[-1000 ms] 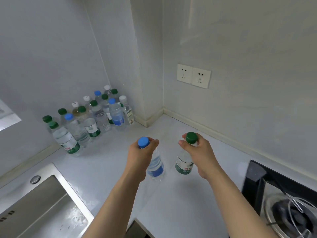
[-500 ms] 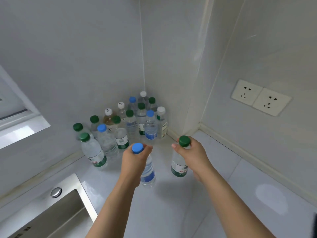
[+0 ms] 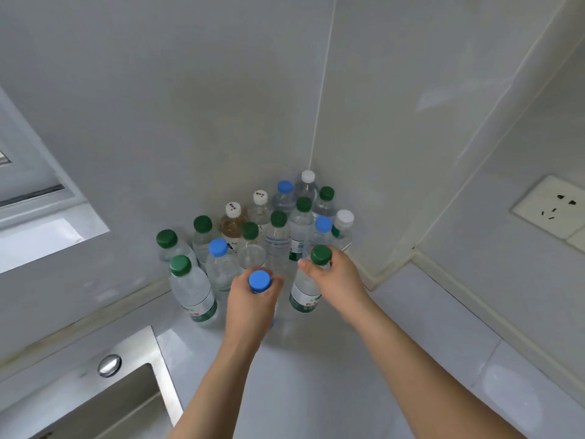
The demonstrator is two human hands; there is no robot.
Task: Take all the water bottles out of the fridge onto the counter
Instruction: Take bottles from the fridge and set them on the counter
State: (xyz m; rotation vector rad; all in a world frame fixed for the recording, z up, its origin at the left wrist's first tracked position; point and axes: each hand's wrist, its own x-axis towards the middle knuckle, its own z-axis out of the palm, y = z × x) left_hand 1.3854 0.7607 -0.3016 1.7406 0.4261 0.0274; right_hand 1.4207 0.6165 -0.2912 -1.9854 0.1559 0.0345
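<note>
My left hand (image 3: 251,307) grips the neck of a blue-capped water bottle (image 3: 260,281); most of its body is hidden under the hand. My right hand (image 3: 335,282) holds a green-capped water bottle (image 3: 304,291) with a green label by its top. Both bottles stand upright at the front edge of a cluster of several water bottles (image 3: 253,236) packed into the corner of the white counter (image 3: 316,375). Whether the two held bottles touch the counter is unclear. The fridge is out of view.
A steel sink (image 3: 104,403) with a round button lies at the lower left. Tiled walls close the corner behind the bottles. A wall socket (image 3: 550,207) sits on the right wall. A window sill (image 3: 47,236) juts out at the left.
Both hands have carried their bottles forward and left, from the open counter up to the front of the corner cluster. The view has turned left, so the stove has dropped out of sight.
</note>
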